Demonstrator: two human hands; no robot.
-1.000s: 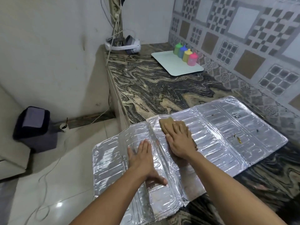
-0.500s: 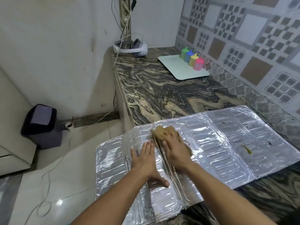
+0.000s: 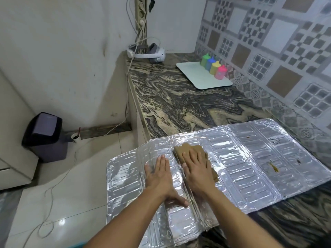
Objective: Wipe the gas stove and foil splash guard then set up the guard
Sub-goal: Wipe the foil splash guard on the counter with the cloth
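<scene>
From the head camera, the foil splash guard (image 3: 241, 165) lay unfolded flat across the marbled counter (image 3: 179, 104), its left panels hanging past the counter's edge over the floor. My left hand (image 3: 159, 174) pressed flat on a panel just left of a fold, fingers straight and close together, thumb splayed toward me. My right hand (image 3: 197, 169) lay flat on the brown cloth (image 3: 188, 149), fingers straight and slightly spread, pinning it to the foil beside the fold. At least 2 brownish stains (image 3: 274, 168) showed on the right panels. I judged the guard light, thin and easily creased, slippery on the stone; best braced with a flat palm while wiping, then lifted by its stiffer outer edges. The stove was not in view.
</scene>
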